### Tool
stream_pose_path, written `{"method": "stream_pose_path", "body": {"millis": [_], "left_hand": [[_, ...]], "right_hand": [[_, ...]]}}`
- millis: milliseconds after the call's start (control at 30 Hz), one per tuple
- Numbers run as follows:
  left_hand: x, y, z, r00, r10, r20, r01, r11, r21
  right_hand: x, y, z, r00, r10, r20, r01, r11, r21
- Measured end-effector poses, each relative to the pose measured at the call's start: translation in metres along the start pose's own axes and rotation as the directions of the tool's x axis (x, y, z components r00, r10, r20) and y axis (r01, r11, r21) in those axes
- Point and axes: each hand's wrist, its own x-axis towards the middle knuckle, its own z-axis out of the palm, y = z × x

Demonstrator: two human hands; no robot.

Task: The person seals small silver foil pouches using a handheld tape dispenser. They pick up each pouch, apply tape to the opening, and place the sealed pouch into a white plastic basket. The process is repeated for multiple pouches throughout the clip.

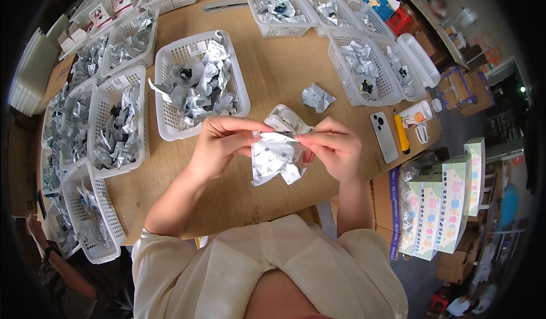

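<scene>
My left hand [219, 148] and my right hand [338, 148] pinch the upper edge of a small silvery-white printed foil packet [274, 158], one at each side. The packet hangs between them above the table's near side, its lower part creased. Just behind its top edge is a white plastic piece [284, 116], partly hidden by the packet and fingers; I cannot tell whether it is held or lies on the table. A crumpled silver foil packet [318, 97] lies on the table beyond my right hand.
A white basket [243, 85] of foil packets stands beyond my left hand. More filled baskets [145, 122] crowd the left, far and right sides. A phone [384, 138], a yellow cutter [401, 132] and a cup [414, 115] lie at right, above patterned boxes [449, 205]. Another person's arm [71, 273] shows lower left.
</scene>
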Motion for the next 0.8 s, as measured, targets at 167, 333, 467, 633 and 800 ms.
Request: {"method": "stream_pose_path", "body": {"millis": [167, 333, 467, 633, 800], "left_hand": [[-0.002, -0.003, 0.003, 0.999, 0.046, -0.027, -0.044, 0.997, 0.069], [-0.001, 0.001, 0.009, 0.999, 0.012, -0.042, -0.006, 0.987, 0.159], [0.001, -0.001, 0.005, 0.996, -0.042, -0.082, 0.060, 0.969, 0.240], [-0.001, 0.000, 0.007, 0.996, 0.087, -0.036, -0.071, 0.947, 0.314], [-0.004, -0.005, 0.002, 0.991, 0.124, 0.046, -0.131, 0.970, 0.205]], "right_hand": [[0.002, -0.006, 0.003, 0.993, 0.114, -0.026, -0.111, 0.988, 0.110], [-0.003, -0.005, 0.006, 0.963, 0.258, -0.073, -0.236, 0.945, 0.225], [-0.005, -0.005, 0.007, 0.966, 0.252, -0.049, -0.239, 0.952, 0.192], [-0.005, 0.003, -0.001, 1.000, 0.011, -0.018, -0.012, 1.000, -0.018], [-0.002, 0.006, -0.007, 0.998, -0.056, 0.017, 0.056, 0.998, 0.001]]}}
